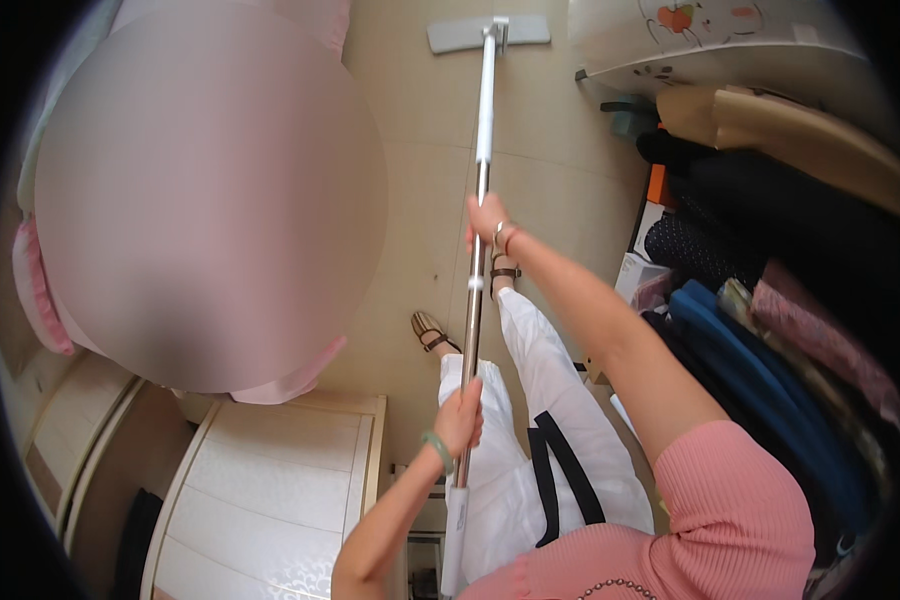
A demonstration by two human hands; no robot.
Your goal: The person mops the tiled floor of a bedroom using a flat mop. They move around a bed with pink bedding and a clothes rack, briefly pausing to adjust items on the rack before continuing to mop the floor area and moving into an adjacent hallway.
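Observation:
A flat mop point(485, 120) with a long white and metallic pole runs from near my body to the far floor. Its pale grey rectangular head point(455, 36) lies on the floor at the top of the view. My right hand point(487, 220), with bracelets at the wrist, is wrapped round the pole about midway. Lower down and closer to my body, my left hand point(460, 425) grips the metallic section, a green bangle on its wrist. The white end of the pole point(455, 530) passes beside my waist.
Hanging clothes point(770, 340) and boxes point(638, 275) line the right side, below a pale printed cover point(730, 50). Pink bedding point(45, 290) lies left, mostly hidden by a blurred round patch. A light cabinet point(280, 470) stands lower left. Tiled floor point(550, 120) runs between.

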